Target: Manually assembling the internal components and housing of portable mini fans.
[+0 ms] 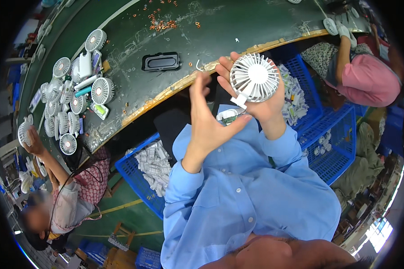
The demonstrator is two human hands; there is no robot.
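A small white handheld fan (258,76) lies in my right hand (274,103), its round slatted head resting on the palm with the fingers spread behind it. Below the head, its short handle (231,114) is uncovered and shows a bit of green circuit board. My left hand (206,121) is just left of the handle, fingers raised and apart from the thumb. That thumb reaches across by the handle's lower end; whether it touches cannot be made out. Past the left fingertips, a thin white curved piece (199,66) lies at the bench edge.
A black oblong tray (161,62) sits on the green bench (125,58). Many white fans (78,103) are heaped at left, copper-coloured bits (164,24) at the back. Blue crates (141,188) (332,152) of white parts flank me. Co-workers sit at left (72,201) and right (363,80).
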